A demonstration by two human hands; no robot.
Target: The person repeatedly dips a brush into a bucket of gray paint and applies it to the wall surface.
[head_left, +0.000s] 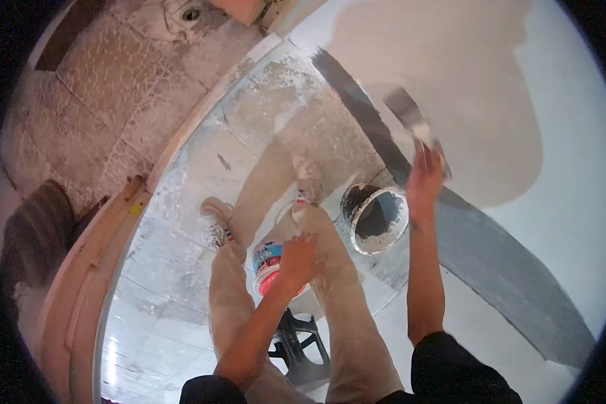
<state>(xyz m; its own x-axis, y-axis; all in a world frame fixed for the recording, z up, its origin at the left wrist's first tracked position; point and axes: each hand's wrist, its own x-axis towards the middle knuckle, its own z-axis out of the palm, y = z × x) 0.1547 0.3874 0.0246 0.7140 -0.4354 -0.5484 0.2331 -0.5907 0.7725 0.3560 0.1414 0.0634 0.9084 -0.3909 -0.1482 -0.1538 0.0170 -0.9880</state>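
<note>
My right hand (425, 178) is closed around the handle of a flat paintbrush (404, 111). Its wide grey end points up and left, in front of the pale wall (464, 101). Beneath it runs a dark grey band (363, 114) along the bottom of the wall. My left hand (299, 259) is low between my legs, against the trouser leg (347, 303), with its fingers partly showing and no tool visible in them. Beside that hand is a small tub (268, 259) with a blue and red label, partly covered by the hand and forearm.
A smeared bucket (360, 246) with dark grey inside stands by the wall. A black plastic stool (306, 347) is between my legs. On the left, a pale ledge (202, 128) edges the tiled floor (155, 289), with wooden boards (91, 269) beyond it.
</note>
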